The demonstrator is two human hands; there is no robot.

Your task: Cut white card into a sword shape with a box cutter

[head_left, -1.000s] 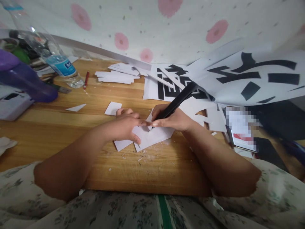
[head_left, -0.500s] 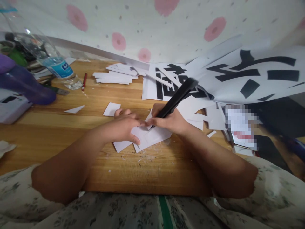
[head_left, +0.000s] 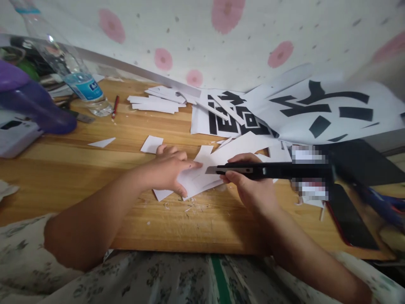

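My right hand grips a black utility knife, held level with its bare blade pointing left. The blade tip is over a white piece of paper; whether it touches is hard to tell. My left hand lies on that paper with its fingers spread, thumb toward me and index finger toward the blade. Another white piece sticks out from under the left palm. Beyond the left fingertips lies a small white square.
White strips are piled at the back. Sheets with black characters lean at the back right. A phone lies at right. A clear bottle, red pen and purple bottle stand or lie at left.
The knife has come up off the paper and swung from steeply tilted to level, its handle now to the right. My right hand has moved right; the left stays on the paper.
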